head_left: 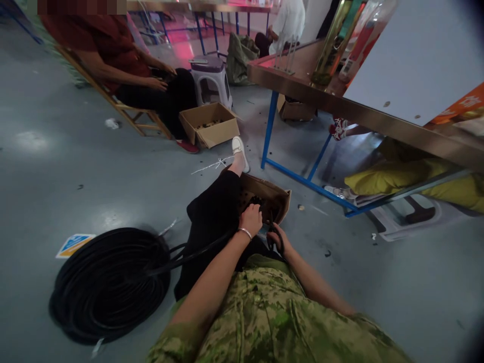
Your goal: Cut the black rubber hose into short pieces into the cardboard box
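Observation:
My left hand [251, 219] is closed around a black hose [212, 245], which runs across my lap from a large coil [109, 285] on the floor at my left. In my right hand [285, 242] is a pair of scissors [275, 238] with dark handles, my fingers wrapped through the loops. Both hands are close together above an open cardboard box [270, 189] between my legs. Small dark pieces lie inside that box, partly hidden by my left hand. Where the blades meet the hose is too small to make out.
A table [260, 70] with blue legs stands at right, a stool [404, 217] beneath it. Ahead, a seated person [113, 60] is beside another cardboard box [212, 131] and a grey stool [212, 83]. Small scraps and a white string [212, 165] lie on the floor.

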Demonstrator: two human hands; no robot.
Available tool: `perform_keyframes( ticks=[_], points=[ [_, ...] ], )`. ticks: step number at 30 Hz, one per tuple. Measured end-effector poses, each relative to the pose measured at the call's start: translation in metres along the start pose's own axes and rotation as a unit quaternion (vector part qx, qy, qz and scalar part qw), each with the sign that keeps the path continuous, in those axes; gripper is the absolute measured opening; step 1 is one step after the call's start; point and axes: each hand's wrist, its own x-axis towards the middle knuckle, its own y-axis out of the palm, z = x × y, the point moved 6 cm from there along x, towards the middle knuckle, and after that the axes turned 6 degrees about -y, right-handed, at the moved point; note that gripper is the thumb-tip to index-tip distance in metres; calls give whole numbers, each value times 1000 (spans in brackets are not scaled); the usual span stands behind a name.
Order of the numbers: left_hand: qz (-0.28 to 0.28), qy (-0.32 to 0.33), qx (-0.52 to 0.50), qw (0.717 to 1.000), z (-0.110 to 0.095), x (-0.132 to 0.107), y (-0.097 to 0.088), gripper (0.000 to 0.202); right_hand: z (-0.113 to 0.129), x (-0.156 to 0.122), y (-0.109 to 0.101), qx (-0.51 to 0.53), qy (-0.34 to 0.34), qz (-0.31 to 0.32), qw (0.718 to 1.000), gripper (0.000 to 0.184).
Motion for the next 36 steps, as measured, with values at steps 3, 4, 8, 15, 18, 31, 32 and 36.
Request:
perform_keyframes(
  ticks=[3, 4, 8, 15, 18, 31, 32, 36],
  points=[
    [-7, -6, -33, 999, 3, 0, -1, 27, 16, -3, -13, 34, -5, 11, 999, 56],
    [-10, -5, -41, 999, 4, 1, 0, 26, 23, 0, -17, 15, -11, 16, 1000, 54],
    [-33, 11, -66, 997, 4, 4, 1, 26, 44, 19, -22, -71, -41, 58, 995, 49],
    [-54, 17, -74, 996, 5, 4, 5, 22, 50, 42, -7, -39, -76, 92, 992, 49],
    [-55, 14, -73, 996, 6, 5, 5, 24, 50, 44, -3, -22, -81, 101, 991, 49],
    [-10, 19, -55, 998, 10, 14, 12, 23, 56, 44, -6, -39, -130, 83, 987, 50],
    [-3, 13, -52, 999, 10, 15, 12, 24, 56, 43, -7, -51, -132, 76, 987, 49],
    [33, -6, -30, 999, 11, 20, 13, 24, 53, 35, -9, -106, -130, 50, 984, 42]
  ],
)
